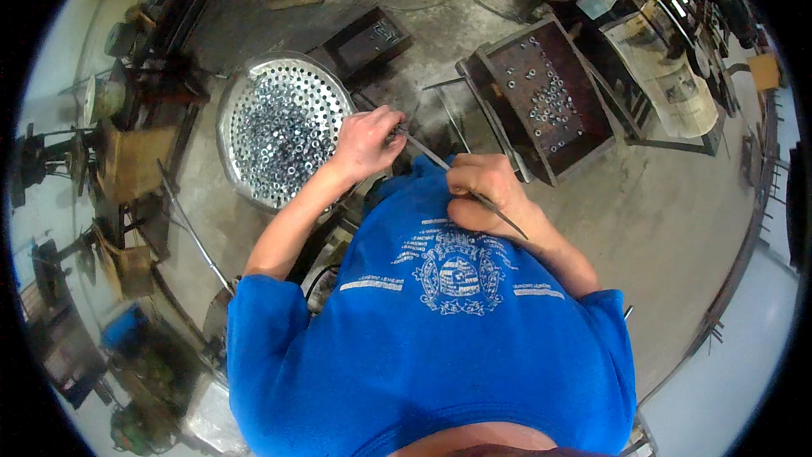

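A thin dark metal rod point(429, 154) slants between my two hands in front of my blue shirt. The fingers of my right hand point(489, 193) are wrapped round its middle, and its lower end sticks out past that hand. My left hand point(369, 144) is closed at the rod's upper end, with the fingertips pinched there; whether a small nut is also in them is too small to tell. Just left of that hand, a round perforated metal tray point(241, 89) holds a heap of shiny hex nuts point(283, 140).
Beyond my right hand stands a rusty open metal bin point(584, 76) with loose nuts in it. A smaller dark box point(359, 49) with a few metal pieces sits behind the tray. Newspaper point(664, 76) covers a stand at the right. A metal bar point(196, 228) leans at the left.
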{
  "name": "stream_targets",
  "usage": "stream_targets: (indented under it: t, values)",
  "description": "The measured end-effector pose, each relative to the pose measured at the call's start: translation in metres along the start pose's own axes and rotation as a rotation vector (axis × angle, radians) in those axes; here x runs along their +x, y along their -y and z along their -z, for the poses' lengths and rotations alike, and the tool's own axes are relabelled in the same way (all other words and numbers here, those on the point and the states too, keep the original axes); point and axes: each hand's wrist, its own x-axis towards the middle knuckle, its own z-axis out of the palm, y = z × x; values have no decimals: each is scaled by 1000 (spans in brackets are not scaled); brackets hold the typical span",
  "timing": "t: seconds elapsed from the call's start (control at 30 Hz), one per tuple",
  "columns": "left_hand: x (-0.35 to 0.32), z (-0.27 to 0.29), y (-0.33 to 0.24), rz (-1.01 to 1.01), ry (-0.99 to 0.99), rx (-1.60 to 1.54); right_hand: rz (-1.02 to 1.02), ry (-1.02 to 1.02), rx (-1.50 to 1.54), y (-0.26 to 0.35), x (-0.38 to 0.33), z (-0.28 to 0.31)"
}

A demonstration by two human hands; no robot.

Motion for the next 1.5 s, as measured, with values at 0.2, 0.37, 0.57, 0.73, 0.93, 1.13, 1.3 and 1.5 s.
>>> stream_targets:
  t: [0.2,0.37,0.57,0.73,0.93,1.13,1.3,1.5]
  values:
    - [25,-18,-24,-189,13,-57,-38,-28,-121,-27,4,-3]
    - [65,-62,-43,-194,201,-67,-198,-219,-172,-36,-23,15]
    - [133,-149,-46,-123,267,-172,-454,-654,-206,-6,-100,41]
    - [134,-158,-41,-84,299,-301,-580,-754,-293,-30,-125,40]
    - [17,-69,78,304,230,-40,-424,-561,-77,-27,-90,28]
    - [-97,-10,139,666,456,241,-380,-385,-107,-20,-65,30]
    - [-96,-40,133,571,464,324,-343,-341,-167,-25,-59,26]
    - [-79,-48,146,566,553,381,-370,-341,-142,-30,-62,18]
